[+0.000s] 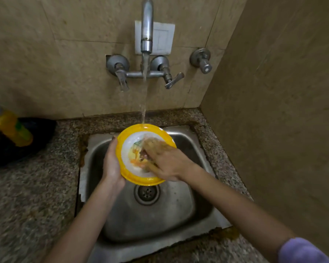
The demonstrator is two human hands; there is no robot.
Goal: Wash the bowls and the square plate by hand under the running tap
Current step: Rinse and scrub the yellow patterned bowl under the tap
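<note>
A lilac sleeve [302,249] shows at the near right edge. Past it both forearms reach over the steel sink [179,215], above its drain [147,193]. The left hand [112,164] grips the left rim of the yellow-rimmed bowl [130,177], which is held tilted towards the person, clear of the sink floor. The right hand [165,162] is open, its blurred fingers laid against the bowl's white inside, on orange and green smears. Water [144,95] from the tap [147,25] strikes the bowl's far rim.

To do this well, I would bring the bowl back a little so the stream lands on the smears. The fingers should rub in circles out to the rim while the left hand turns the bowl. A wet rim is slippery, so that grip needs to stay firm.
</note>
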